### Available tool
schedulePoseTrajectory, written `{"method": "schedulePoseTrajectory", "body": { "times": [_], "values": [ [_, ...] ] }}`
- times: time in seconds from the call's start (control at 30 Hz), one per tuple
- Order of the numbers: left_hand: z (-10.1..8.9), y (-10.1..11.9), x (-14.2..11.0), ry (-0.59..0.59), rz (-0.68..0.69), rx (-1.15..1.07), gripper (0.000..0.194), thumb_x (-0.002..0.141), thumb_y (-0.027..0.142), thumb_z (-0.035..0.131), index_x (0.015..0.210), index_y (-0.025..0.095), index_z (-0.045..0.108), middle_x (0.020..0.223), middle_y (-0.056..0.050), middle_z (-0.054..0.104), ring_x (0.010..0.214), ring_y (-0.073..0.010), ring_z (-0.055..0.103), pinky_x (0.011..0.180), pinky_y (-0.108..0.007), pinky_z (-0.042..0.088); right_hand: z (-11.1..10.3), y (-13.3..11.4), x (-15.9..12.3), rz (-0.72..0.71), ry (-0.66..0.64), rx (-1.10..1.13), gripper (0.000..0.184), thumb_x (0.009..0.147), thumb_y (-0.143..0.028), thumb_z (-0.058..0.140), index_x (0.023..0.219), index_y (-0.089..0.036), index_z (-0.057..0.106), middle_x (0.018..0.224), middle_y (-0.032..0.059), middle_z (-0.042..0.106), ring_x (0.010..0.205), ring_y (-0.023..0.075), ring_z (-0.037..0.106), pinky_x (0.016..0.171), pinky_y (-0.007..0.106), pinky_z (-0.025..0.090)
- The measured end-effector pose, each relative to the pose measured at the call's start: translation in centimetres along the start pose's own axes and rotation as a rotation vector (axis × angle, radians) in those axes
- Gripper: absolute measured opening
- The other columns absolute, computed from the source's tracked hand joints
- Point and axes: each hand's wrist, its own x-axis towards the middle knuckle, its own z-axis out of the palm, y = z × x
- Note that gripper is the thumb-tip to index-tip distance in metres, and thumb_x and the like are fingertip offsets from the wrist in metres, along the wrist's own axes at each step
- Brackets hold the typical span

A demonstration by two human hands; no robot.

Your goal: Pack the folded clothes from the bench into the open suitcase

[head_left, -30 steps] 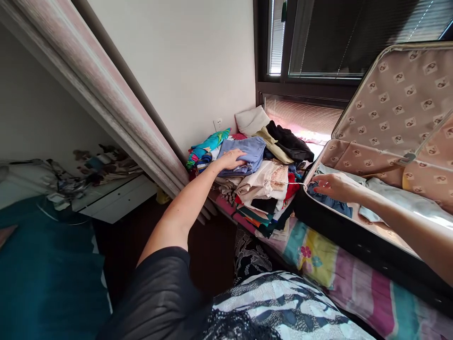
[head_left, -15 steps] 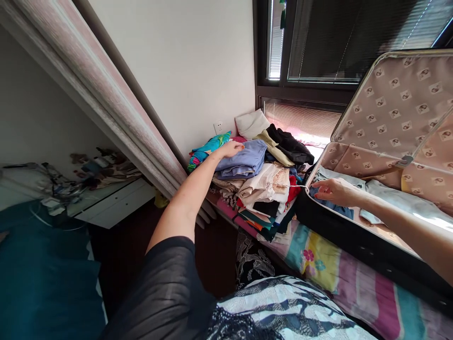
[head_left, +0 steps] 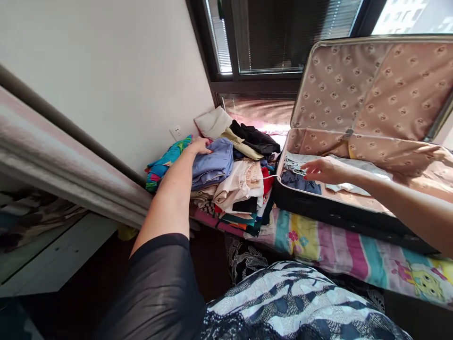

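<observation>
My left hand (head_left: 201,145) reaches onto the far left edge of a folded blue garment (head_left: 214,163), its fingers loosely bent and touching the cloth. No fold of it is lifted. This garment tops a stack of folded clothes, beside a cream folded garment (head_left: 235,185). Over the left end of an open suitcase (head_left: 339,210) hovers my right hand (head_left: 323,170), empty, with the fingers stretched out and apart. Beneath it, dark blue folded clothing (head_left: 300,183) and pale grey clothing (head_left: 357,174) lie in the suitcase.
A bright turquoise patterned cloth (head_left: 168,163), a white cushion (head_left: 213,122) and black clothing (head_left: 255,139) surround the stack. The suitcase lid (head_left: 368,85) stands raised near the window. Striped bedding (head_left: 339,243) runs below the suitcase. A curtain (head_left: 71,156) hangs at the left.
The view has turned right, so more of the suitcase shows. My left hand stays at the blue garment's far left edge. My right hand has lifted slightly, its fingers now straighter.
</observation>
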Motion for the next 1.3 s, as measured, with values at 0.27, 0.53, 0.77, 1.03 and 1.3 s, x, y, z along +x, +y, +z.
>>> {"method": "schedulePoseTrajectory", "body": {
  "times": [0.27, 0.53, 0.77, 1.03, 1.3],
  "values": [
    [-3.5, -0.2, -3.4, 0.091, -0.013, 0.104, 0.024, 0.107, 0.030, 0.057, 0.126, 0.016, 0.055, 0.120, 0.000, 0.070, 0.099, -0.0126, 0.055, 0.085, -0.019, 0.038, -2.4, 1.7, -1.8, 0.068, 0.092, 0.192, 0.043, 0.098, -0.031, 0.066, 0.136, -0.012, 0.076, 0.110, 0.0090, 0.080, 0.091, 0.0195, 0.073, 0.088, 0.031, 0.055],
    [-15.9, 4.6, -11.9, 0.501, 0.309, 0.098, 0.031, 0.105, 0.039, 0.057, 0.126, 0.016, 0.052, 0.114, -0.001, 0.066, 0.097, -0.0124, 0.059, 0.096, -0.027, 0.047, -2.2, 2.4, -0.2, -0.171, 0.172, 0.458, 0.083, 0.087, -0.056, 0.077, 0.155, -0.013, 0.060, 0.127, 0.0173, 0.074, 0.107, 0.0265, 0.072, 0.100, 0.044, 0.058],
    [-19.4, 15.8, -14.6, 0.578, 0.802, -0.193, 0.021, 0.102, 0.034, 0.061, 0.110, 0.022, 0.046, 0.102, 0.003, 0.054, 0.096, -0.0126, 0.062, 0.100, -0.038, 0.057, -3.2, -1.1, 0.3, -0.483, 0.240, 0.916, 0.136, 0.065, -0.079, 0.090, 0.175, -0.037, 0.021, 0.168, 0.0139, 0.046, 0.158, 0.0391, 0.040, 0.122, 0.060, 0.047],
    [-14.9, 30.0, -9.8, 0.406, 0.994, -0.304, 0.024, 0.097, 0.009, 0.064, 0.099, 0.024, 0.044, 0.103, 0.001, 0.057, 0.099, -0.0140, 0.062, 0.100, -0.032, 0.054, -4.1, 1.4, -4.0, -0.375, 0.258, 1.269, 0.088, 0.059, -0.058, 0.101, 0.133, -0.023, 0.069, 0.137, 0.0126, 0.072, 0.141, 0.0409, 0.060, 0.119, 0.061, 0.053],
    [-8.6, 39.6, -5.1, 0.298, 1.026, -0.219, 0.019, 0.103, 0.012, 0.062, 0.118, 0.018, 0.052, 0.113, -0.005, 0.067, 0.102, -0.0168, 0.066, 0.099, -0.030, 0.050, -0.6, 10.9, -0.6, 0.025, 0.464, 1.232, 0.069, 0.058, -0.017, 0.096, 0.122, -0.023, 0.069, 0.135, 0.0103, 0.073, 0.138, 0.0345, 0.063, 0.122, 0.057, 0.051]
  ]
}}
